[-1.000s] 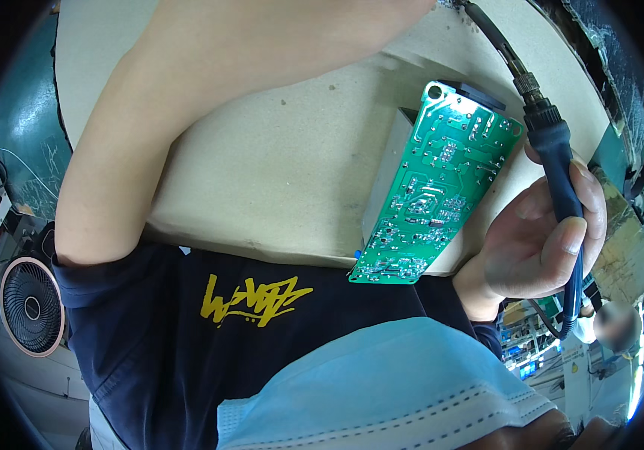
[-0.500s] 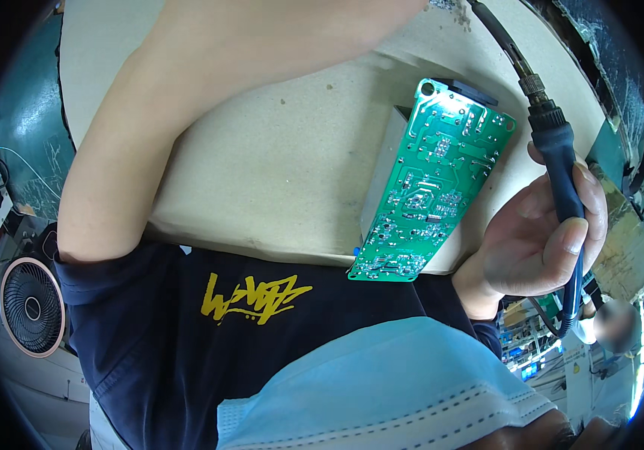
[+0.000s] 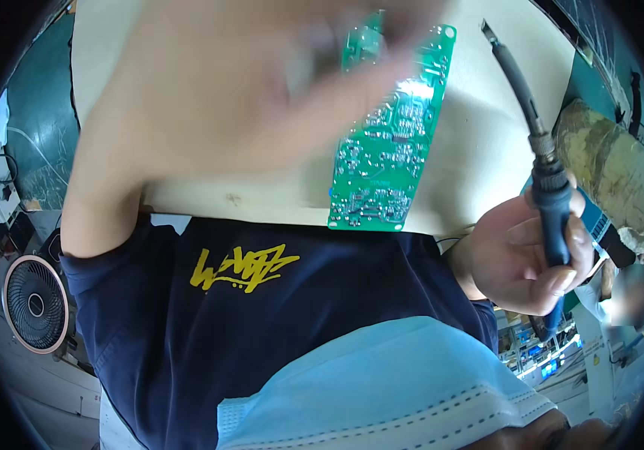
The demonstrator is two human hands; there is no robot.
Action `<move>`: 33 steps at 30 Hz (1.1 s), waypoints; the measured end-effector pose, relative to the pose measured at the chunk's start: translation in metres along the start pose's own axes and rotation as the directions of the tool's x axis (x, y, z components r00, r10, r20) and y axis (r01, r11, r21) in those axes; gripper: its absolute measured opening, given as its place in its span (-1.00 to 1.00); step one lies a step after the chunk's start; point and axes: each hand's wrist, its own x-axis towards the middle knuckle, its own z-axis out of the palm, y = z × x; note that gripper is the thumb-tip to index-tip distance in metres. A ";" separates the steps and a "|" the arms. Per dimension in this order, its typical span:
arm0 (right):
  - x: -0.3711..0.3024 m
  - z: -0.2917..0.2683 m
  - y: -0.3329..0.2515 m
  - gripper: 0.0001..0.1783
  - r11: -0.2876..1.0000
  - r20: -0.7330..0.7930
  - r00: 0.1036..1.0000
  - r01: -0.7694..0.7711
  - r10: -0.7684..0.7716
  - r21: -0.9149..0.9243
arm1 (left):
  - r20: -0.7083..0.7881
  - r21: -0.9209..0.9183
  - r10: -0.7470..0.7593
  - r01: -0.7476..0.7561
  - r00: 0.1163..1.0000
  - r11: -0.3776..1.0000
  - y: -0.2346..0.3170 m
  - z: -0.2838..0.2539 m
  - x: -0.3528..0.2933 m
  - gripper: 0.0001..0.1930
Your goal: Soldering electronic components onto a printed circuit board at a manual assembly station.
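Observation:
A soldering iron [image 3: 551, 191] is gripped in my right hand [image 3: 513, 259], its fingers wrapped round the dark handle and its tip pointing up toward the far side. To its left lies a green circuit board [image 3: 371, 180], solder side up, with many shiny joints and small parts. My left hand [image 3: 262, 90] reaches across from the left over the far part of the board and covers some of it. Motion smears its fingers, so I cannot see whether they touch the board. The iron's tip is apart from the board.
The pale work surface [image 3: 487, 142] lies under the board. A round fan [image 3: 35, 304] stands at the left, beyond a dark green mat [image 3: 44, 142]. At the right are a worn tan piece [image 3: 603, 165] and a blurred person [image 3: 630, 300] farther off.
My left hand has come from the far edge back over the board. In the picture the board sits farther up and left. The iron has shifted nearer, and its tip now shows.

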 end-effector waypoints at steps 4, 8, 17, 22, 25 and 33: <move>-0.039 0.004 -0.001 -0.56 0.997 -0.175 0.982 0.069 -0.075 -0.037 | 0.314 -0.148 0.395 -0.367 0.863 0.919 0.030 0.027 -0.038 -0.83; -0.059 0.010 -0.001 -0.60 0.975 -0.252 0.948 0.161 -0.195 -0.150 | 0.329 0.027 0.429 -0.462 0.841 0.886 0.045 0.050 -0.060 -0.86; -0.064 0.012 -0.002 -0.59 0.909 -0.100 0.926 0.331 -0.365 -0.253 | 0.238 -0.130 0.383 -0.361 0.892 0.923 0.034 0.044 -0.046 -0.75; -0.066 0.015 -0.006 -0.60 0.904 -0.068 0.932 0.325 -0.356 -0.279 | 0.083 -0.065 0.293 -0.288 0.952 0.955 0.012 0.037 -0.018 -0.92; -0.065 0.019 -0.005 -0.60 0.902 -0.036 0.934 0.333 -0.356 -0.275 | -0.140 -0.245 0.313 -0.339 0.939 0.908 -0.005 0.042 -0.010 -0.92; -0.066 0.022 -0.005 -0.63 0.893 -0.082 0.937 0.293 -0.339 -0.341 | -0.227 -0.326 0.329 -0.390 0.917 0.861 -0.016 0.052 -0.016 -0.92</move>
